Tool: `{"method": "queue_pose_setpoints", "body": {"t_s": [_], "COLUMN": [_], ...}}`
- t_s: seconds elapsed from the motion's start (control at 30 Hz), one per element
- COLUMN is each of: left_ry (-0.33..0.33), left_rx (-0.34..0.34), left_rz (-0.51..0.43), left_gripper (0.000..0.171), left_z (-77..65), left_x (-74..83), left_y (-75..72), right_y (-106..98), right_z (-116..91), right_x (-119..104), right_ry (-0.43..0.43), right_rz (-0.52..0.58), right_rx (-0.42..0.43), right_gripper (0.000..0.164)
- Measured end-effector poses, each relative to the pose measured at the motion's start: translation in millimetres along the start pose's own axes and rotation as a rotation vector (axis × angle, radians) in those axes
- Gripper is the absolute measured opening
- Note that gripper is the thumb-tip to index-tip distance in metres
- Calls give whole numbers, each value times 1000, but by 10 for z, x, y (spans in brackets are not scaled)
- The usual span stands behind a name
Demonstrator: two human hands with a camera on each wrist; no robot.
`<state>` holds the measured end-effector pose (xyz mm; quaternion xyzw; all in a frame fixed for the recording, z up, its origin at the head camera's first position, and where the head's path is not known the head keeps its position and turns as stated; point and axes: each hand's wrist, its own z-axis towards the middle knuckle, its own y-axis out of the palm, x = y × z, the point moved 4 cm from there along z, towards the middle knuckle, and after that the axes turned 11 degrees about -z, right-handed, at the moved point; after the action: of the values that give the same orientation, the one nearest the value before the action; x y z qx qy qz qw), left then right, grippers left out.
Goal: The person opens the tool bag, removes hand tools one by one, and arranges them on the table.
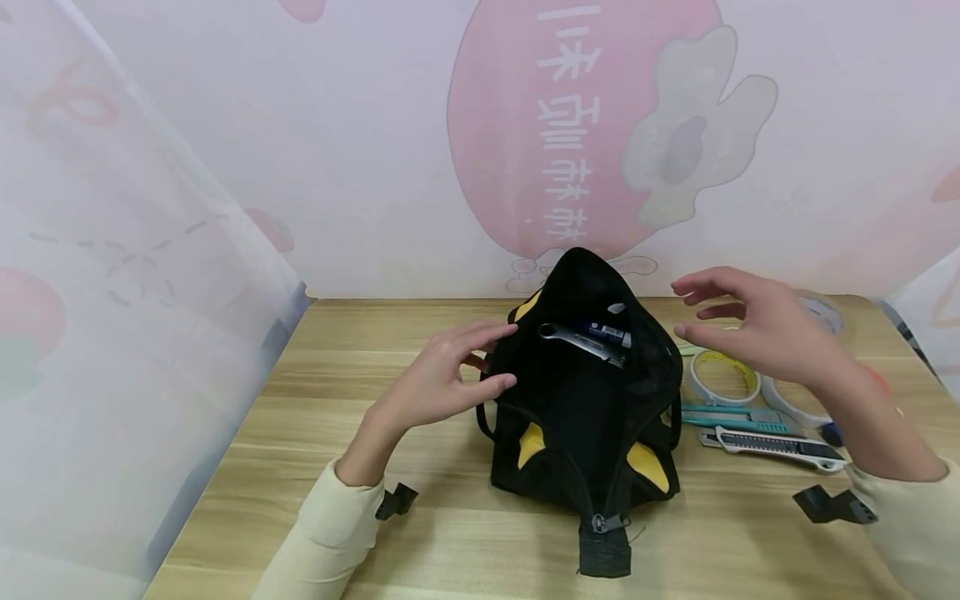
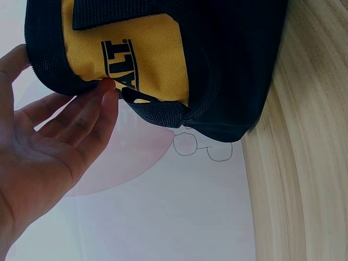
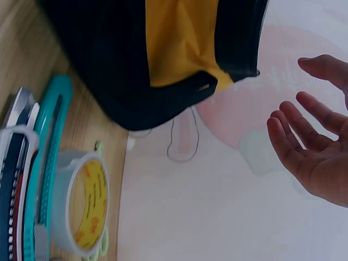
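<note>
A black and yellow tool bag (image 1: 555, 442) stands unzipped on the wooden table, its mouth wide and its zipper end toward me. Inside lie a silver wrench (image 1: 577, 342) and a small dark-blue and white tube (image 1: 609, 334). My left hand (image 1: 446, 375) is at the bag's left rim, fingers extended; in the left wrist view, the fingertips touch the yellow side panel (image 2: 157, 54) with black lettering. Raised in the air to the right of the bag, my right hand (image 1: 765, 321) holds nothing, its fingers loosely bent and apart from the thumb.
Right of the bag lie a tape roll (image 1: 697, 392) with a yellow inner core, a teal utility knife (image 1: 735, 418) and a white-and-black utility knife (image 1: 780, 448). More tape rolls sit partly behind my right arm. A printed pale sheet (image 1: 375, 167) rises along the table's back edge.
</note>
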<state>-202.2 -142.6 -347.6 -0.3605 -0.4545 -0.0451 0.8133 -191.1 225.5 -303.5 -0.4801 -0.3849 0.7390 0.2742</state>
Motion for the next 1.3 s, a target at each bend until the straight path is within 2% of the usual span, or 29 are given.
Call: {"method": "queue_pose_setpoints", "body": {"t_s": [0.47, 0.7, 0.83, 1.3], "left_ry": [17, 18, 17, 9], "left_rx": [-5, -4, -5, -12], "left_rz": [1, 1, 1, -5], "left_gripper": [61, 60, 60, 59], "left_z": [9, 16, 26, 35], "left_x": [25, 32, 41, 42], "left_y": [29, 21, 28, 35], "right_y": [158, 390, 552, 925], "right_z": [245, 397, 485, 736], "right_x": [-354, -474, -471, -363], "right_ry": [-137, -177, -167, -184], "right_rz": [41, 72, 62, 49], "right_rx": [-38, -152, -208, -310], "right_gripper": [42, 42, 43, 54]}}
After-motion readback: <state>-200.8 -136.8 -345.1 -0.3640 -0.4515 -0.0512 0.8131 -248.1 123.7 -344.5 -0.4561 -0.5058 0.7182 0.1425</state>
